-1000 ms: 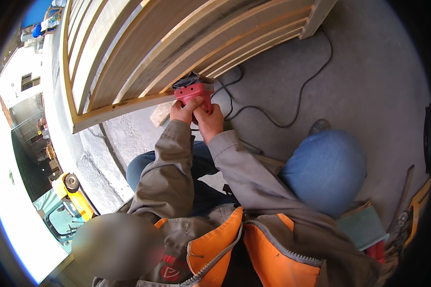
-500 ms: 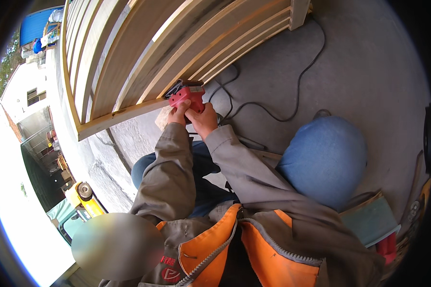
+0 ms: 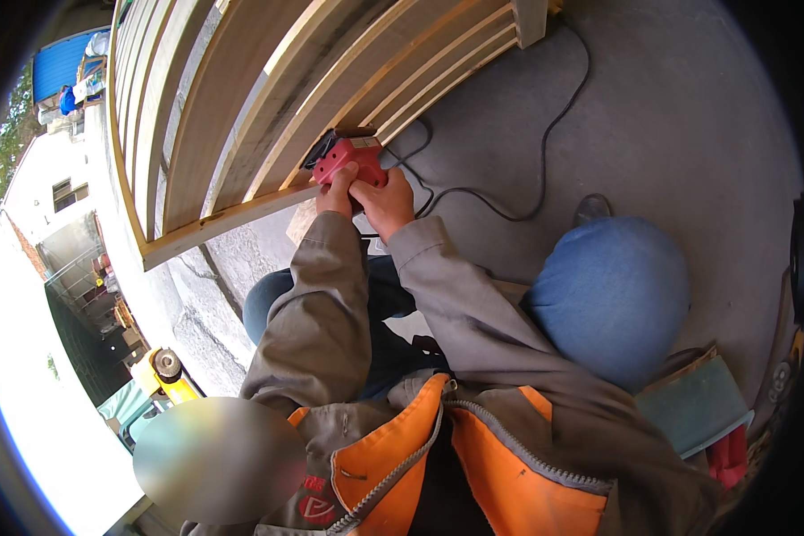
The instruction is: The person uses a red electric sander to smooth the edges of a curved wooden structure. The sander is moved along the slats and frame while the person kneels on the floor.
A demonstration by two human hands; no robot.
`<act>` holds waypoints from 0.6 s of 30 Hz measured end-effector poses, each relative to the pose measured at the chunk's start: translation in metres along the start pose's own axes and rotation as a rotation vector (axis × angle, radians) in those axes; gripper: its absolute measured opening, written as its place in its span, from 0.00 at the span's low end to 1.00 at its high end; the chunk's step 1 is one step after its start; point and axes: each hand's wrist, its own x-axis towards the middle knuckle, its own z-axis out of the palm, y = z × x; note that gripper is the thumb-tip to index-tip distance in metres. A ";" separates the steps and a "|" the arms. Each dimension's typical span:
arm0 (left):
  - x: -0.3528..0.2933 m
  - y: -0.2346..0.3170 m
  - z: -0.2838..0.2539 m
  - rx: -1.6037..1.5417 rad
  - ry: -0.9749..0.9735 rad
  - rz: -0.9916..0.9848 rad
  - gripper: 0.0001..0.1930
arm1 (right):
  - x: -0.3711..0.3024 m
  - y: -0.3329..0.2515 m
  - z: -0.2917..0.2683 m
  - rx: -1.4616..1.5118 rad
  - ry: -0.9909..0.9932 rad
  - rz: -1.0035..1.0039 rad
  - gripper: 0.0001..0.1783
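A red power sander [image 3: 354, 159] with a black base is held against the slatted wooden frame [image 3: 281, 116], near the end of its lower rail. My left hand [image 3: 338, 192] grips the sander's body from the left, thumb lying on the red housing. Around its right side is closed my right hand [image 3: 387, 204], thumb pointing toward the left one. The sander's underside and the spot it touches are hidden by its body.
A black cord [image 3: 520, 217] loops over the grey floor [image 3: 679, 125] right of the frame. My bent knee [image 3: 612, 299] in blue jeans is at the right. Beyond it lies a greenish box [image 3: 699, 406] with red cloth [image 3: 728, 457]. A yellow machine [image 3: 177, 386] stands outside at the left.
The frame appears shifted slightly left in view. My hands, still on the sander, now sit a little higher up, and the tool looks slightly turned.
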 end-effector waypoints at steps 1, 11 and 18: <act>0.002 0.000 0.002 0.016 -0.002 0.001 0.35 | 0.001 -0.002 -0.002 0.008 0.008 -0.012 0.27; -0.014 0.020 0.045 -0.020 -0.047 0.080 0.31 | 0.012 -0.010 -0.019 0.111 0.085 -0.021 0.25; -0.013 0.032 0.069 0.116 -0.125 0.080 0.32 | 0.021 -0.016 -0.032 0.245 0.131 0.015 0.24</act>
